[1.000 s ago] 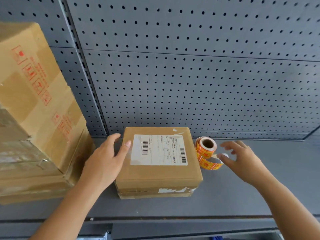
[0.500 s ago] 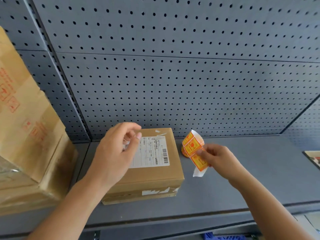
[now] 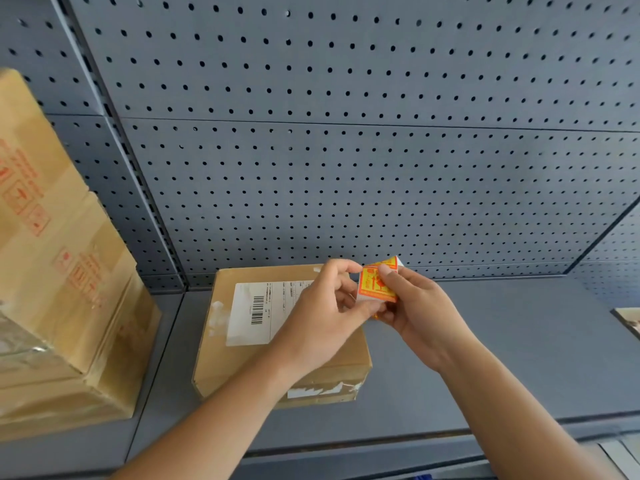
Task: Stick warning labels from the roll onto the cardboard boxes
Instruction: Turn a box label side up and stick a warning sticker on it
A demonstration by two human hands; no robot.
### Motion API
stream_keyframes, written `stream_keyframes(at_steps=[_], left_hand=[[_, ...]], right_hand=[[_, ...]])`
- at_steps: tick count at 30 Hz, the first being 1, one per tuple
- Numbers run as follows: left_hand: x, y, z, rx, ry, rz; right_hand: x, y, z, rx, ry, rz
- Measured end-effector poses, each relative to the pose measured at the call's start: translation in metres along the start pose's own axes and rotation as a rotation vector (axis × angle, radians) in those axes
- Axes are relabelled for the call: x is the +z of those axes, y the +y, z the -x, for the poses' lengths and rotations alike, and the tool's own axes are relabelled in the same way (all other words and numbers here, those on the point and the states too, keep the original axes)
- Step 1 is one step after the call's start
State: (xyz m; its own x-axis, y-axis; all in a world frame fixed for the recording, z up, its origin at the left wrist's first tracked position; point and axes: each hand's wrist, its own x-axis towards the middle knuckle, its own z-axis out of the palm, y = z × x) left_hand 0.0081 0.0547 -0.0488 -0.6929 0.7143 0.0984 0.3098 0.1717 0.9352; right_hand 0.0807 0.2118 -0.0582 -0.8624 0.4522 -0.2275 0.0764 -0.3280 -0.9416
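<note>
A small flat cardboard box [image 3: 221, 362] with a white shipping label lies on the grey shelf [image 3: 485, 358]. Above its right edge both hands meet on the roll of orange and yellow warning labels [image 3: 375, 284]. My right hand [image 3: 419, 313] grips the roll from the right, thumb on its face. My left hand [image 3: 325, 317] pinches the left edge of the front label between thumb and forefinger. Most of the roll is hidden behind the fingers.
A stack of large cardboard boxes [image 3: 59, 271] with red printed marks fills the left side of the shelf. A grey pegboard wall [image 3: 346, 168] stands behind. The corner of a flat object [image 3: 628, 320] shows at the right edge.
My right hand lifted the roll off the shelf and brought it over the small box. My left hand left the box and came up to pinch the label's edge.
</note>
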Motion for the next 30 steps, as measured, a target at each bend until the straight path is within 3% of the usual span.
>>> stream_keyframes(at_steps=[3,5,7,9,13,15,20,30], left_hand=[[0.001,-0.006,-0.003,0.009,0.059,0.034],[0.001,-0.008,-0.004,-0.019,0.076,0.090],[0.002,-0.010,-0.004,-0.052,0.090,0.136],[0.003,-0.014,-0.006,-0.064,0.118,0.166],[0.003,-0.018,-0.008,-0.057,0.119,0.221],[0.003,-0.019,-0.007,-0.045,0.101,0.238],[0.002,-0.024,-0.007,-0.011,0.086,0.220],[0.006,-0.023,-0.002,0.017,0.073,0.118]], right_hand=[[0.006,-0.001,0.002,-0.007,0.036,0.064],[0.010,-0.001,0.003,-0.032,0.153,0.159],[0.011,0.000,0.005,-0.160,0.348,0.347],[0.009,0.000,0.009,-0.404,0.451,0.616],[-0.005,0.010,0.010,-0.894,0.307,1.152],[-0.009,0.013,0.010,-0.987,0.219,1.262],[-0.012,0.009,0.011,-0.896,0.137,1.298],[-0.003,0.002,0.021,-0.748,0.245,1.289]])
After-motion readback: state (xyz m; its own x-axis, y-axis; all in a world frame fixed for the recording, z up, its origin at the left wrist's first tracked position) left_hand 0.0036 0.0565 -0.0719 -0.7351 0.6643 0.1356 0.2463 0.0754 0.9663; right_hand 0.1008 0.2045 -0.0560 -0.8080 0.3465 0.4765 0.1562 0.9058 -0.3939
